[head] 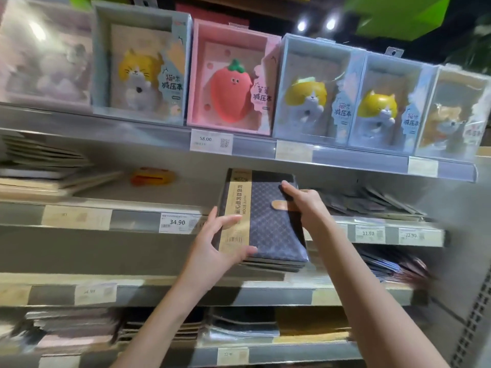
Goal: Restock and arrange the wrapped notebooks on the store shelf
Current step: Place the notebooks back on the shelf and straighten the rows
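Observation:
A small stack of wrapped dark-blue patterned notebooks [271, 224] with a tan paper band and a tan clasp tab is held tilted in front of the middle shelf [132, 221]. My left hand [220, 243] grips the stack's lower left corner, thumb on the band, fingers underneath. My right hand [305, 203] holds the stack's right edge near the clasp, fingers lying over the top cover. The stack's far end reaches into the shelf opening under the upper shelf rail.
Boxed cat and strawberry notebooks [228, 78] stand along the top shelf. Flat notebook piles lie at the middle shelf's left [45, 166] and right [372, 203]. A yellow-orange item [154, 176] sits behind. Lower shelves hold more stacks [239, 325]. Price tags line the rails.

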A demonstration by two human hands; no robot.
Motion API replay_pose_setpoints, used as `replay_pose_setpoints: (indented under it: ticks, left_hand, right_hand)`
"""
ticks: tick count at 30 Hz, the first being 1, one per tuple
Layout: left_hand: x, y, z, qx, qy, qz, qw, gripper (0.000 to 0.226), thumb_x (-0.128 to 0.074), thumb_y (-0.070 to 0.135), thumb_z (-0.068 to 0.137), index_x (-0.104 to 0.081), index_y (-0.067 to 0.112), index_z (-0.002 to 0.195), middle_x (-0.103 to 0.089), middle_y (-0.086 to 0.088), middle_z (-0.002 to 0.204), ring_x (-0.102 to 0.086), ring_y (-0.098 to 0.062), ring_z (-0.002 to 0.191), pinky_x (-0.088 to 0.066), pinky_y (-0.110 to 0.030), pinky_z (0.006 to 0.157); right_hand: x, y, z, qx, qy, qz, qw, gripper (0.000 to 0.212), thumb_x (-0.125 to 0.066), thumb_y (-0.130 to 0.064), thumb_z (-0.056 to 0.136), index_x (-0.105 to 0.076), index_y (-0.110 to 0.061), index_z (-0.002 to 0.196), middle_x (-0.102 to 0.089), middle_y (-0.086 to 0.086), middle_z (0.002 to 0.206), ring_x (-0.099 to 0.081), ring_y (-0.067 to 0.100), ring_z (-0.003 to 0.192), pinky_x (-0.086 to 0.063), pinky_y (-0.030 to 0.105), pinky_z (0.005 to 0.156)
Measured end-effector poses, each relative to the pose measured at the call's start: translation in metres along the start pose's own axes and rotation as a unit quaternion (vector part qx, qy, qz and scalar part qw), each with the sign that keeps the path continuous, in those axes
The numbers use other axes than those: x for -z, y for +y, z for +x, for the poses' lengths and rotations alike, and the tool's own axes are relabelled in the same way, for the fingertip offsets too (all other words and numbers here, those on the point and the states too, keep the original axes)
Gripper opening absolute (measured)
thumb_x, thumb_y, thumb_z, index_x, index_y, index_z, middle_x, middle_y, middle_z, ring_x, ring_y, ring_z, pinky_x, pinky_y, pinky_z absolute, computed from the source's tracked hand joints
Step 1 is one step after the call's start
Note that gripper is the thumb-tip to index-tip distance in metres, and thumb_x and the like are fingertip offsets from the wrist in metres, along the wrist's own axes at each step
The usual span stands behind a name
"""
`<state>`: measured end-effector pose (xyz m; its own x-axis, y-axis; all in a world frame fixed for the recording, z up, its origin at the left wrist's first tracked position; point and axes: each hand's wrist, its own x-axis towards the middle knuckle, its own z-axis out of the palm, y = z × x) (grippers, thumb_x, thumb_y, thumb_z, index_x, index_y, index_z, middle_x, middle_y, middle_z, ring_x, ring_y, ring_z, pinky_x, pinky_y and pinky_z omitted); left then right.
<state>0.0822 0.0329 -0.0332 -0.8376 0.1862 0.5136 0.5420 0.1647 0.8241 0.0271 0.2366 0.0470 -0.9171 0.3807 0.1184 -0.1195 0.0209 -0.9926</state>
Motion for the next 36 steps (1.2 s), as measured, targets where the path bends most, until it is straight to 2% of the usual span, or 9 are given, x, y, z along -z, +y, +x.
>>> replay_pose_setpoints:
  ticks: [4, 7, 10, 15, 20, 25, 28, 30, 36]
  left_hand:
    - [-0.006, -0.002, 0.004, -0.026, 0.015, -0.038, 0.999, 0.045, -0.078, 0.031, 0.05, -0.064, 0.037, 0.093, -0.016, 0.024, 0.144, -0.031, -0.013, 0.137, -0.041, -0.035, 0.105]
    - [-0.009, -0.004, 0.008, -0.039, 0.07, -0.055, 0.995, 0.034, -0.077, 0.041, 0.05, -0.068, 0.047, 0.082, -0.022, 0.022, 0.143, -0.035, -0.017, 0.136, -0.043, -0.04, 0.104]
    - [-0.01, 0.002, 0.013, -0.031, 0.095, -0.062, 0.993, 0.035, -0.075, 0.049, 0.048, -0.067, 0.048, 0.082, -0.029, 0.016, 0.145, -0.037, -0.017, 0.135, -0.043, -0.042, 0.104]
    - [-0.009, 0.006, 0.021, -0.008, 0.066, -0.056, 0.996, 0.035, -0.074, 0.036, 0.057, -0.065, 0.034, 0.092, -0.032, 0.004, 0.15, -0.035, -0.015, 0.135, -0.04, 0.001, 0.077]
    - [-0.011, 0.007, 0.021, -0.007, 0.052, -0.043, 0.998, 0.041, -0.075, 0.037, 0.055, -0.066, 0.033, 0.095, -0.035, 0.0, 0.149, -0.034, -0.013, 0.136, -0.038, -0.01, 0.089]
    - [-0.017, 0.007, 0.022, -0.011, 0.08, -0.066, 0.995, 0.044, -0.076, 0.041, 0.054, -0.069, 0.033, 0.097, -0.047, 0.001, 0.139, -0.037, -0.009, 0.133, -0.038, -0.024, 0.102]
    - [-0.018, 0.014, 0.027, -0.012, 0.101, -0.078, 0.992, 0.043, -0.077, 0.045, 0.055, -0.068, 0.032, 0.095, -0.057, 0.017, 0.115, -0.047, -0.009, 0.123, -0.039, -0.03, 0.103]
    - [-0.019, 0.016, 0.029, -0.007, 0.101, -0.078, 0.992, 0.044, -0.077, 0.049, 0.055, -0.067, 0.033, 0.095, -0.063, 0.019, 0.106, -0.055, -0.008, 0.111, -0.046, -0.036, 0.098]
    - [-0.017, 0.012, 0.025, -0.028, 0.054, -0.048, 0.997, 0.038, -0.07, 0.044, 0.073, -0.054, 0.039, 0.108, -0.055, 0.02, 0.118, -0.049, -0.001, 0.115, -0.041, -0.014, 0.089]
  right_hand:
    - [0.001, -0.005, 0.011, 0.001, 0.008, -0.037, 0.999, 0.052, -0.069, -0.031, 0.083, -0.047, 0.002, 0.115, -0.058, 0.01, 0.082, -0.056, 0.016, 0.062, -0.041, 0.023, 0.045]
    - [0.002, -0.008, 0.018, 0.013, -0.037, -0.067, 0.997, 0.052, -0.066, -0.026, 0.085, -0.042, 0.003, 0.121, -0.056, 0.016, 0.099, -0.058, 0.021, 0.078, -0.048, 0.03, 0.061]
    - [0.007, -0.009, 0.022, 0.023, -0.066, -0.122, 0.99, 0.045, -0.066, -0.025, 0.085, -0.046, 0.001, 0.116, -0.059, 0.014, 0.097, -0.061, 0.023, 0.085, -0.051, 0.037, 0.078]
    - [0.008, 0.003, 0.024, 0.061, -0.011, -0.187, 0.98, 0.05, -0.06, -0.034, 0.087, -0.049, -0.001, 0.123, -0.058, 0.003, 0.08, -0.055, 0.016, 0.072, -0.044, 0.028, 0.064]
    - [0.03, 0.001, -0.001, 0.168, 0.037, -0.283, 0.943, 0.054, -0.058, -0.033, 0.089, -0.047, -0.009, 0.135, -0.058, 0.006, 0.127, -0.057, 0.022, 0.111, -0.045, 0.036, 0.096]
    - [0.036, 0.009, -0.066, 0.278, -0.003, -0.243, 0.929, 0.029, -0.054, -0.026, 0.093, -0.06, -0.017, 0.12, -0.063, -0.006, 0.11, -0.06, 0.01, 0.102, -0.043, 0.008, 0.078]
    - [0.018, 0.046, -0.099, 0.333, 0.041, -0.26, 0.906, 0.036, -0.051, -0.037, 0.091, -0.054, -0.022, 0.124, -0.048, -0.01, 0.131, -0.047, 0.003, 0.12, -0.04, 0.019, 0.097]
    - [0.005, 0.07, -0.103, 0.378, 0.11, -0.308, 0.866, 0.048, -0.045, -0.047, 0.09, -0.048, -0.022, 0.13, -0.032, -0.006, 0.143, -0.036, 0.007, 0.129, -0.035, 0.021, 0.098]
    - [-0.006, 0.083, -0.07, 0.472, 0.18, -0.285, 0.815, 0.044, -0.036, -0.054, 0.093, -0.039, -0.021, 0.122, -0.027, 0.001, 0.133, -0.043, 0.028, 0.12, -0.044, 0.033, 0.093]
